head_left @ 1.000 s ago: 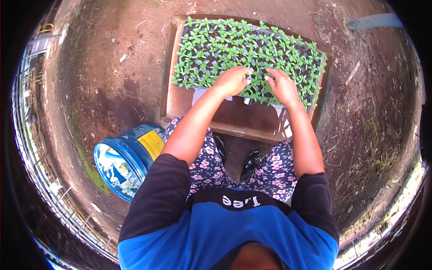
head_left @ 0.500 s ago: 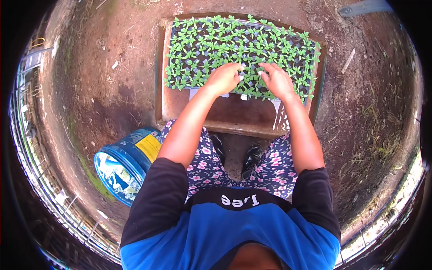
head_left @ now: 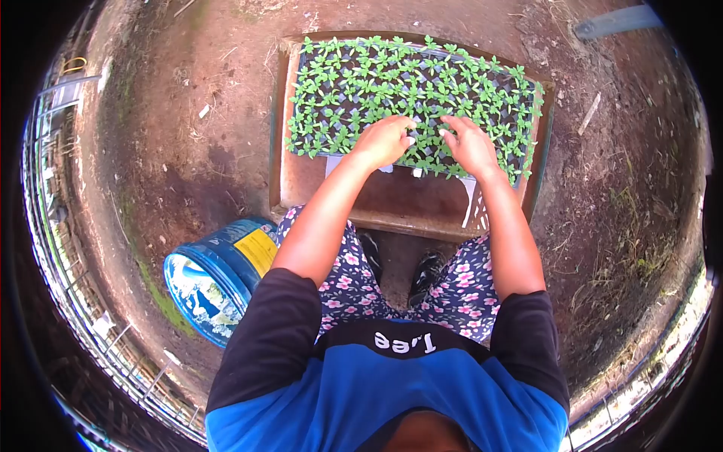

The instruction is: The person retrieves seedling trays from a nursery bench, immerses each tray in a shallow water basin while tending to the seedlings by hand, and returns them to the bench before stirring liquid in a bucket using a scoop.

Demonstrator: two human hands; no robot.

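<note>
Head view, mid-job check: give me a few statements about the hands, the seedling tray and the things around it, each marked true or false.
1. Both hands, left hand and right hand, rest on the near edge of the black plastic seedling tray of green sprouts. True.
2. The tray sits on bare soil. False: it lies on a brown wooden board.
3. A blue plastic bucket with a yellow label lies on its side to the person's left. True.
4. The right hand grips a trowel. False: no tool shows in either hand.
5. The tray is mostly bare cells. False: sprouts fill nearly all of it.
</note>
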